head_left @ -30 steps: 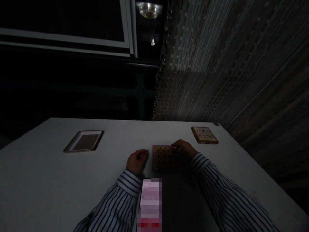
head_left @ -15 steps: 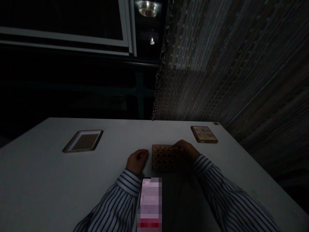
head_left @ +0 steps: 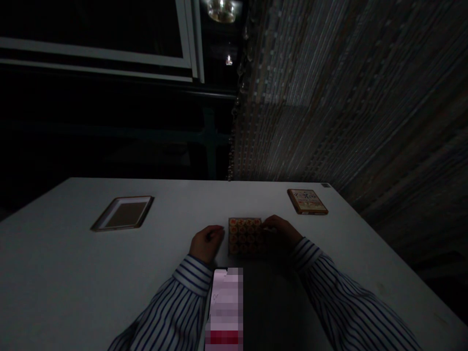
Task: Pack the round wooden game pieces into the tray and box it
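A shallow box of round Chinese chess pieces (head_left: 244,236) lies on the white table (head_left: 175,204), its pieces set in rows with red characters on top. Just off the box's left side rests my left hand (head_left: 207,242), fingers curled in and nothing visible in them. My right hand (head_left: 281,231) is at the box's upper right corner with thumb and fingers pinched together. Shadow hides whether a piece or the box edge is between them. A lit phone (head_left: 224,304), partly blurred out, lies in front of the box, beside my left sleeve.
At the far left lies an open, shallow tray-like lid or box (head_left: 124,214). A flat box with printed characters (head_left: 307,201) lies at the far right. Beaded string curtains (head_left: 292,122) hang beyond the table's back and right edges. The room is very dim.
My right hand has shifted slightly down at the box's corner. My left hand stays beside the box. The whole view has drifted slightly.
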A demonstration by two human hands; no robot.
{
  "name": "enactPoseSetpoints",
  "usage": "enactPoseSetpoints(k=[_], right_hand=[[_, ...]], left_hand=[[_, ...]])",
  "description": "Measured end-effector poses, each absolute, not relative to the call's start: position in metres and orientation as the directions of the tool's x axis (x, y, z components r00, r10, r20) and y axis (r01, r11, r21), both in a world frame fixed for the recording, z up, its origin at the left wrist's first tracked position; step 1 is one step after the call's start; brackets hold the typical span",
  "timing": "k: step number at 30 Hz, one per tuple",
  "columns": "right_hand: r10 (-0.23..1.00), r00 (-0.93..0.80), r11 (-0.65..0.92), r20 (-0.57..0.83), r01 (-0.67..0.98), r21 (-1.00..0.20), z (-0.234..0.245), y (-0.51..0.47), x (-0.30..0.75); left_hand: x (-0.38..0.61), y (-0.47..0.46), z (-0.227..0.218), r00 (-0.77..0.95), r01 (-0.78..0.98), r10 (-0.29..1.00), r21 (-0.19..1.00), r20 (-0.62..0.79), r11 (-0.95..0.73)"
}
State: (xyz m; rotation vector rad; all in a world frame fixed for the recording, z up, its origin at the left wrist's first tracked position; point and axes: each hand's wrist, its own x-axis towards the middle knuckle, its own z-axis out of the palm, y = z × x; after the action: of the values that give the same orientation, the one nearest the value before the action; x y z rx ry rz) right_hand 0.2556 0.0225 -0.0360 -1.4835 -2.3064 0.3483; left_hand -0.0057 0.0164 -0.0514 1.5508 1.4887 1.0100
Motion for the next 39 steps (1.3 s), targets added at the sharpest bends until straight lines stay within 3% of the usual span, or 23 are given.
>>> enactPoseSetpoints(k=[13,31,36,39], right_hand=[[0.918,-0.338,0.396,0.210,0.820,-0.413,-0.036,0.011,0.256],[0.944,-0.313,0.329,0.107,0.847,-0.418,-0.027,-0.006,0.249],[0.948,-0.284,0.319,0.148,0.807,-0.496,-0.027,-0.013,0.252],[0.957,-0.271,0.279,0.101,0.775,-0.567,-0.032,-0.021,0.257]], left_hand=[[-0.007,0.017,-0.053,0.045,0.414,0.997,0.907,0.064,-0.077],[-0.005,0.014,-0.049,0.048,0.398,0.997,0.914,0.061,-0.075],[-0.005,0.007,-0.053,0.057,0.441,0.996,0.892,0.076,-0.093],[-0.006,-0.002,-0.058,0.092,0.484,0.994,0.869,0.064,-0.101]])
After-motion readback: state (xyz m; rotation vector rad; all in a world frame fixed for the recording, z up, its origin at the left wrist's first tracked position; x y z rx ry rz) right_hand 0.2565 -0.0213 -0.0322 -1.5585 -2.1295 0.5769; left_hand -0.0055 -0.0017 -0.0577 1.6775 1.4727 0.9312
